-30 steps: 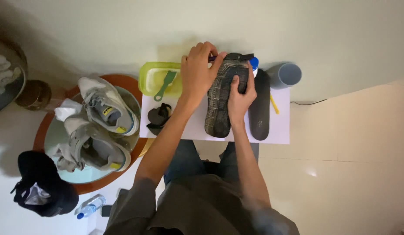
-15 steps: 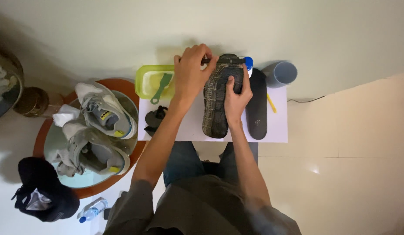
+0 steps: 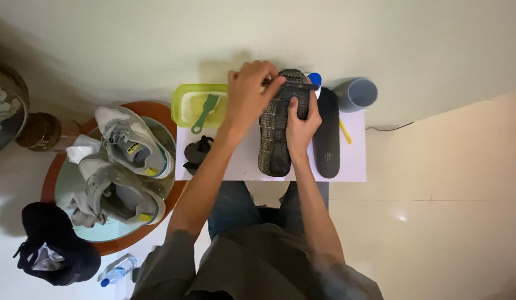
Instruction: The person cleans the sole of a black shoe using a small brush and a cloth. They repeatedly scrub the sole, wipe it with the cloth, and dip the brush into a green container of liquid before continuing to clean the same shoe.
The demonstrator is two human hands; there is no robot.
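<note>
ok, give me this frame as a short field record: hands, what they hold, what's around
left hand: at the toe end of the upturned shoe, gripping a thin dark tool
right hand: clasping the shoe's sole, steadying it
surface: white sheet
right of shoe: black insole, yellow stick, grey cup
left of shoe: green tray with green brush
far left: grey sneakers in a round basin

– Any room around that sole [image 3: 277,130]?
– Tight. A black insole [image 3: 327,139] lies just right, a grey cup [image 3: 356,94] behind it, a green tub [image 3: 198,104] and dark bundle [image 3: 197,153] left. Only the white sheet's [image 3: 355,166] near edge is open.
</note>
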